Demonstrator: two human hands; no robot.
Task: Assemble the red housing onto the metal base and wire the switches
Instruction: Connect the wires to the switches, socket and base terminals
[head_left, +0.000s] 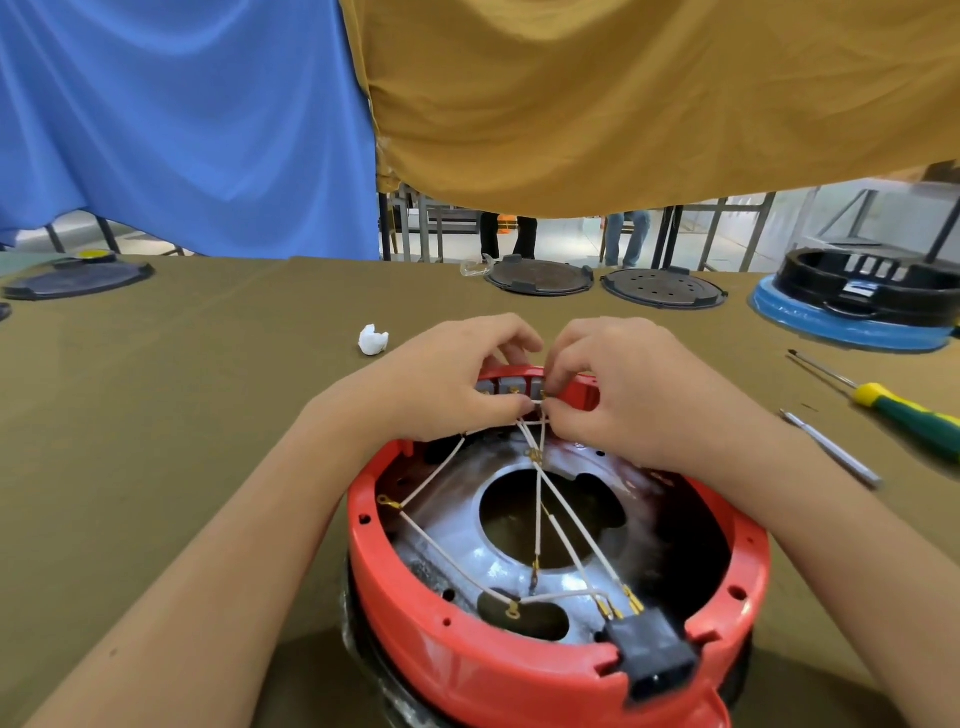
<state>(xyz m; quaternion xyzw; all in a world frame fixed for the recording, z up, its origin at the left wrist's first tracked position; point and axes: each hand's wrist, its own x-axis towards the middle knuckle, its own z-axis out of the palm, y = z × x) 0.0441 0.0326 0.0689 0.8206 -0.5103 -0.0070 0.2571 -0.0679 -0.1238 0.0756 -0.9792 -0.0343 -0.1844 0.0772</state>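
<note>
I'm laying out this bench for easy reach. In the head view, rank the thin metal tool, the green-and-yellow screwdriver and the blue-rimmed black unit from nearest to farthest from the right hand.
From the right hand:
1. Thin metal tool, just right of the wrist.
2. Green-and-yellow screwdriver, farther right.
3. Blue-rimmed black unit, far right, at the back.

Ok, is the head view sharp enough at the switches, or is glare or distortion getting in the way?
Head view: even lighting; bright glare on the metal base; the switches are small, soft and partly hidden by the left hand and right hand; wide-angle bending shows at the edges, curving the red housing.
</note>
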